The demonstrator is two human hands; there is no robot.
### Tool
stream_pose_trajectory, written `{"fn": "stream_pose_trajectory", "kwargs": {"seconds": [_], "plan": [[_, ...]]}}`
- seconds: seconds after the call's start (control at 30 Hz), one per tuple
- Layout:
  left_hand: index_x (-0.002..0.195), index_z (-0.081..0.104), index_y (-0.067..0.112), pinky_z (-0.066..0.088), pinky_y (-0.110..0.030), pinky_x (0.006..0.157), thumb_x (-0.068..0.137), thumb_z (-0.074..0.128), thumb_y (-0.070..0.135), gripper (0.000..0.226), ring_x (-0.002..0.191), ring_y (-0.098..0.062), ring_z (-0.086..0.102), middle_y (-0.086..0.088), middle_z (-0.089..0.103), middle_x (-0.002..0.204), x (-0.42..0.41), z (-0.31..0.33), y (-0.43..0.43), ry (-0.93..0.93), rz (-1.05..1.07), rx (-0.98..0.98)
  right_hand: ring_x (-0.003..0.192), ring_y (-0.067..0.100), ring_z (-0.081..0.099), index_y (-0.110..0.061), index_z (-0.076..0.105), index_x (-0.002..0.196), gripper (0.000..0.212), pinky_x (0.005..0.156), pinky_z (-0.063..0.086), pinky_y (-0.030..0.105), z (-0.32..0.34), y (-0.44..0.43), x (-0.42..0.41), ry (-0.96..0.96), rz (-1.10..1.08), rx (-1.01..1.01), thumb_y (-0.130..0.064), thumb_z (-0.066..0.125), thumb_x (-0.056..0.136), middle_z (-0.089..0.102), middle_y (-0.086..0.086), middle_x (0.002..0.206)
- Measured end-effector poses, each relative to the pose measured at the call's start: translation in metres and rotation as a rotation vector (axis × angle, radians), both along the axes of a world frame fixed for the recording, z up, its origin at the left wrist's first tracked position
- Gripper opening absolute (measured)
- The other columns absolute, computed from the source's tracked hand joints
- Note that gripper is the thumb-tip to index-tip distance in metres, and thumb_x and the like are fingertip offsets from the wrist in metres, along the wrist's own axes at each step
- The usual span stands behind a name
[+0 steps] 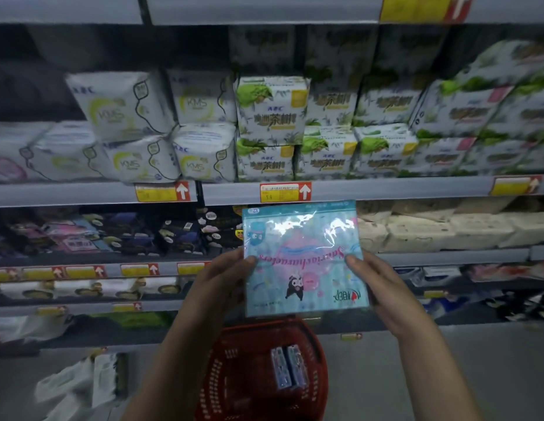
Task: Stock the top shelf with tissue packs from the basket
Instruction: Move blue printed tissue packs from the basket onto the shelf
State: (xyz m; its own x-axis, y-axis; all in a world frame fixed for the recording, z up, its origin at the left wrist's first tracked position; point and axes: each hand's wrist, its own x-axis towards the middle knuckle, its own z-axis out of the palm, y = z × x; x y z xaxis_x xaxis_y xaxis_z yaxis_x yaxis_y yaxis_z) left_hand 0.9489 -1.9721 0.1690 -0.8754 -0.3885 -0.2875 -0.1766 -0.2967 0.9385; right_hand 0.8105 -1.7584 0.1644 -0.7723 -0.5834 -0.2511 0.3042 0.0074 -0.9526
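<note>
A flat light-blue tissue pack (304,256) with cartoon prints is held up in front of the shelves, its printing upside down. My left hand (225,278) grips its left edge, thumb on the front. My right hand (371,281) grips its right edge the same way. Below, on the floor, stands a red plastic basket (234,384) with two small blue packs (287,367) lying inside. The top shelf edge (258,10) runs across the top of the view, well above the pack.
The shelf behind the pack carries white and green packs (270,110) stacked two high, with a dark gap at its upper left (113,47). Lower shelves hold dark and beige packs. Yellow-red price tags (284,192) line the shelf rails. White bags (79,387) lie at lower left.
</note>
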Motion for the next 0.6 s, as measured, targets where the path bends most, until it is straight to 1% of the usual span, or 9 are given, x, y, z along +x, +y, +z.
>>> {"fn": "stream_pose_trajectory", "kwargs": {"seconds": [0.07,0.1,0.17,0.2,0.23,0.37,0.47,0.53,0.6], "plan": [[0.104,0.070,0.013,0.058,-0.043,0.079,0.087,0.063,0.029,0.024,0.096,-0.033,0.070,-0.013,0.073,0.105,-0.001,0.005,-0.004,0.029,-0.028,-0.042,0.079,0.015,0.072,-0.023,0.075,0.083,0.018,0.059,0.055,0.024,0.007,-0.003,-0.002,0.017,0.006,-0.024,-0.035,0.068,0.072,0.075,0.003,0.088],[0.103,0.070,0.014,0.058,-0.042,0.079,0.087,0.063,0.030,0.024,0.096,-0.032,0.070,-0.013,0.073,0.105,-0.001,0.007,-0.005,0.047,-0.035,-0.056,0.080,0.017,0.072,-0.026,0.076,0.082,0.024,0.060,0.056,0.025,0.010,-0.004,-0.004,0.031,0.016,-0.032,-0.043,0.076,0.065,0.075,0.004,0.089],[0.103,0.070,0.015,0.058,-0.041,0.078,0.087,0.059,0.032,0.026,0.096,-0.031,0.070,-0.012,0.072,0.106,-0.001,0.009,-0.008,0.067,-0.040,-0.072,0.081,0.019,0.072,-0.028,0.076,0.083,0.052,0.060,0.056,0.027,0.014,-0.010,-0.007,0.068,0.039,-0.039,-0.060,0.086,0.043,0.075,0.005,0.091],[0.103,0.070,0.015,0.058,-0.041,0.077,0.089,0.059,0.031,0.025,0.096,-0.031,0.070,-0.012,0.072,0.106,-0.001,0.008,-0.009,0.067,-0.046,-0.072,0.081,0.019,0.072,-0.029,0.076,0.083,0.059,0.060,0.056,0.027,0.013,-0.012,-0.009,0.072,0.043,-0.042,-0.063,0.086,0.035,0.075,0.005,0.091],[0.105,0.069,0.014,0.057,-0.042,0.077,0.090,0.059,0.032,0.025,0.096,-0.032,0.070,-0.013,0.072,0.107,0.000,0.006,-0.010,0.065,-0.047,-0.069,0.080,0.019,0.072,-0.029,0.076,0.081,0.061,0.059,0.056,0.027,0.012,-0.014,-0.009,0.069,0.046,-0.050,-0.064,0.086,0.032,0.075,0.004,0.089],[0.115,0.064,0.012,0.054,-0.047,0.080,0.081,0.063,0.036,0.042,0.101,-0.036,0.068,-0.015,0.070,0.111,-0.001,0.001,-0.016,0.036,-0.008,-0.023,0.079,0.018,0.072,-0.028,0.075,0.081,0.064,0.059,0.056,0.028,0.009,-0.020,-0.009,0.064,0.038,-0.089,-0.065,0.086,0.030,0.075,0.003,0.088],[0.119,0.062,0.012,0.053,-0.055,0.087,0.077,0.068,0.037,0.049,0.104,-0.037,0.067,-0.015,0.069,0.113,-0.002,0.002,-0.021,0.019,-0.029,-0.011,0.079,0.021,0.072,-0.024,0.074,0.084,0.067,0.059,0.056,0.029,0.009,-0.024,-0.009,0.067,0.037,-0.104,-0.064,0.087,0.031,0.074,0.006,0.090],[0.120,0.062,0.014,0.051,-0.055,0.090,0.068,0.076,0.042,0.061,0.104,-0.033,0.067,-0.012,0.069,0.115,-0.003,0.005,-0.025,0.004,-0.012,-0.025,0.078,0.020,0.072,-0.023,0.074,0.083,0.068,0.057,0.056,0.028,0.009,-0.024,-0.012,0.069,0.029,-0.109,-0.063,0.088,0.030,0.075,0.005,0.088],[0.127,0.057,0.017,0.052,-0.051,0.090,0.058,0.081,0.049,0.080,0.107,-0.026,0.066,-0.006,0.066,0.124,-0.005,0.011,-0.031,-0.013,0.028,-0.143,0.075,0.017,0.072,-0.026,0.075,0.082,0.066,0.056,0.055,0.027,0.013,-0.022,-0.013,0.092,0.045,-0.111,-0.064,0.087,0.029,0.075,0.003,0.086]]}}
